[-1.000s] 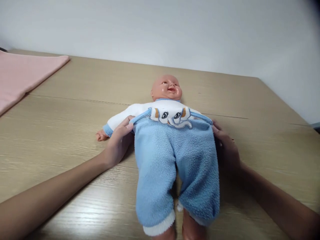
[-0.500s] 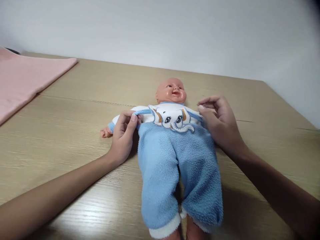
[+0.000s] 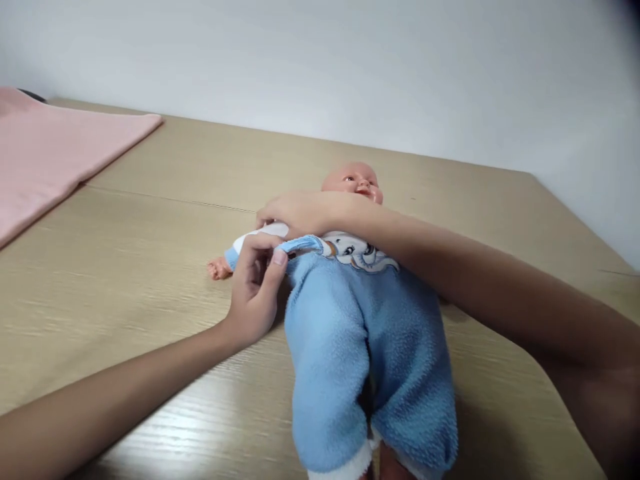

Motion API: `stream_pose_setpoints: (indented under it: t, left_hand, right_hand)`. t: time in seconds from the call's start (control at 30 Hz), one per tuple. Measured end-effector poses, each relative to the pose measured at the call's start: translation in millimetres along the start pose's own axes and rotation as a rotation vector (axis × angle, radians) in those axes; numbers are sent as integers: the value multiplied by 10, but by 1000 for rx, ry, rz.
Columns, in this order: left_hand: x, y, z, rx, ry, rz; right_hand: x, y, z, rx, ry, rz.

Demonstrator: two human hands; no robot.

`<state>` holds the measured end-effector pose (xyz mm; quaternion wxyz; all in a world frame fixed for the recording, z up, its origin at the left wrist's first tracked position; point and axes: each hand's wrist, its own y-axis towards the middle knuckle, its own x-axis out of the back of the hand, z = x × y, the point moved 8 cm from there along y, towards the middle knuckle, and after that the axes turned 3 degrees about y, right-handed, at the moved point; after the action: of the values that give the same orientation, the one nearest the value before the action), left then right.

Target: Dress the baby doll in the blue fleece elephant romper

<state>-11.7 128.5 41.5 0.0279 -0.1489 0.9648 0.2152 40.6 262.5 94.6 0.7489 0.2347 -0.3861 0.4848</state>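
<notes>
A baby doll (image 3: 353,177) lies on its back, head away from me, in fuzzy blue overalls (image 3: 370,333) with an elephant face on the chest. My left hand (image 3: 260,280) pinches the blue edge of the overalls at the image-left side and pulls it away from the body. Across the doll's chest reaches my right arm, with my right hand (image 3: 300,212) at the white sleeve (image 3: 260,235) on that same side. The right fingers curl down by the doll's shoulder; their tips are largely hidden. The doll's small hand (image 3: 219,268) rests on the table.
A pink cloth (image 3: 60,147) is spread on the wooden table (image 3: 165,287) at the far left, with a dark object partly behind it. A pale wall (image 3: 320,73) rises beyond the table's back edge.
My right hand has moved left from the doll's other side across its chest to the sleeve. My left hand still holds the overalls' edge. The view has shifted slightly.
</notes>
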Motion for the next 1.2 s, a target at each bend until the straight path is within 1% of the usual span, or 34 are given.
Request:
stream_pose_setpoints:
  t: [0.07, 0.13, 0.17, 0.23, 0.3, 0.37, 0.43, 0.5, 0.57, 0.7, 0.73, 0.77, 0.8, 0.9, 0.97, 1.0, 1.07, 1.13, 1.2]
  left_hand:
    - [-11, -23, 13, 18, -3, 7]
    - [-15, -55, 42, 40, -21, 13]
    - [-18, -72, 51, 40, -31, 22]
    - [-33, -97, 43, 5, -41, 51]
    - [-47, -104, 17, -53, -8, 77]
    - [-80, -97, -53, -169, 26, 118]
    - [-136, -102, -152, -329, 25, 192]
    - [-173, -118, -214, -447, 10, 260]
    - [-163, -123, -215, -484, 12, 275]
    - [-86, -171, -260, -551, -15, 233]
    - [-60, -164, -265, -533, -12, 194]
    - [-31, -141, -256, -486, -1, 143]
    - [-1, -103, -227, -407, 9, 87]
    - [73, 38, -8, -57, -26, -55]
    - [77, 110, 187, 160, -98, -86]
    - [71, 142, 271, 233, -122, -88]
    - [47, 202, 398, 313, -148, -63]
    - [24, 250, 471, 342, -165, -32]
    - [10, 282, 506, 361, -193, -20]
  right_hand:
    - [-111, 20, 46, -23, -111, 61]
    - [-110, -28, 92, -40, -186, 41]
    - [-81, -65, 111, -37, -184, 16]
    - [2, -153, 123, -11, -79, -35]
    - [105, -255, 102, 46, 76, -94]
    - [182, -371, 67, 126, 191, -121]
    - [179, -480, 8, 164, 199, -75]
    - [138, -563, -77, 147, 168, -13]
    - [97, -610, -135, 143, 162, 29]
    - [-13, -612, -103, 241, 139, 130]
    - [-29, -607, -79, 275, 126, 145]
    - [-39, -600, -62, 298, 117, 153]
    - [-46, -593, -52, 314, 117, 162]
    - [-56, -558, -57, 316, 149, 181]
    - [-68, -522, -63, 305, 195, 192]
    - [-74, -501, -66, 293, 236, 196]
    - [-78, -460, -90, 236, 351, 195]
    - [-82, -446, -135, 151, 467, 204]
    - [-72, -476, -165, 98, 561, 233]
